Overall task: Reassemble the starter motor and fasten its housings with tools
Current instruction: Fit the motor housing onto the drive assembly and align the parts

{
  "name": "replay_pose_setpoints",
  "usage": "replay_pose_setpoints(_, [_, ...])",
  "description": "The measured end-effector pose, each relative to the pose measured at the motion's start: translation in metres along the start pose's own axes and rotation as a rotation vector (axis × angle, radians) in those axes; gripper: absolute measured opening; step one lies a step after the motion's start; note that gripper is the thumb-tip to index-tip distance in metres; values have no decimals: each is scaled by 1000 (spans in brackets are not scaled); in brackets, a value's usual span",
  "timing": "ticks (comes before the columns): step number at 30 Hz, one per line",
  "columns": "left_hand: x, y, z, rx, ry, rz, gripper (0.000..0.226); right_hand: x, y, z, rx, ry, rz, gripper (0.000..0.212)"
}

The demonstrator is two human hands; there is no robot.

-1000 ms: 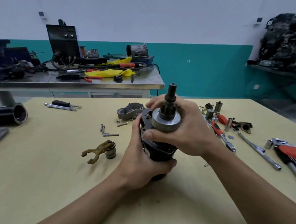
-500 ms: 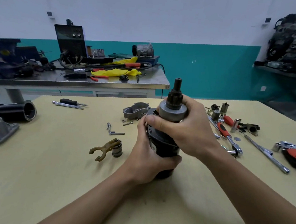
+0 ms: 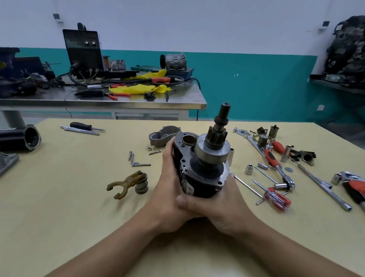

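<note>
Clasping starter motor (image 3: 203,173): left hand (image 3: 167,193), right hand (image 3: 222,207)

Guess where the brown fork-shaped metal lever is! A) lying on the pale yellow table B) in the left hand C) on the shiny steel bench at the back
A: the brown fork-shaped metal lever lies on the pale yellow table; the left hand and right hand grip only the black starter motor.
</note>
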State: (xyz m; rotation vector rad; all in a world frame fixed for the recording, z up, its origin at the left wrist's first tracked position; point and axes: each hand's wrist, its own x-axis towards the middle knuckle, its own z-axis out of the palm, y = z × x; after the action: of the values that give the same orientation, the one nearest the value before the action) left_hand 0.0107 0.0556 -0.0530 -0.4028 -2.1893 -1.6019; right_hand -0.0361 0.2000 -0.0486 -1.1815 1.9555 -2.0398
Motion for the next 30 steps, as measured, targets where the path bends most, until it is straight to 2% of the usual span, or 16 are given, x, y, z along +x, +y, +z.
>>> replay_pose_setpoints(3, [3, 4, -38, 116, -168, -78, 138, 4, 6, -2, 11, -25, -10, 37])
replay_pose_setpoints(4, [6, 7, -51, 121, -207, -89, 132, 4, 7, -3, 29, -45, -15, 32])
replay_pose_setpoints(6, [15, 18, -64, -53, -214, -109, 119, 9, 5, -7, 47, -74, 10, 39])
replay_pose_setpoints(8, [24, 28, -60, -259, -86, -97, 100, 15, 5, -13, 83, -155, 65, 47])
replay_pose_setpoints(9, [28, 33, -53, -257, -4, -68, 84, 17, 4, -14, 97, -200, 79, 48])
replay_pose_setpoints(11, [33, 36, -36, -106, 190, -10, 46, 19, 4, -10, 93, -192, 43, 47])
replay_pose_setpoints(12, [33, 35, -30, -38, 292, 5, 38, 17, 6, -4, 91, -144, 24, 45])
replay_pose_setpoints(14, [32, 32, -23, 42, 466, 46, 34, 13, 9, 9, 106, -25, 32, 38])
replay_pose_setpoints(16, [28, 29, -20, 116, 554, 119, 29, 11, 12, 17, 117, 34, 34, 31])
replay_pose_setpoints(19, [25, 26, -18, 197, 577, 220, 20, 14, 8, 17, 117, 16, 26, 33])
replay_pose_setpoints(24, [27, 22, -21, 185, 573, 252, 11, 18, 3, 12, 146, -64, 49, 36])
replay_pose_setpoints(30, [24, 21, -20, 260, 577, 276, 12, 17, -1, 16, 145, 8, 115, 27])
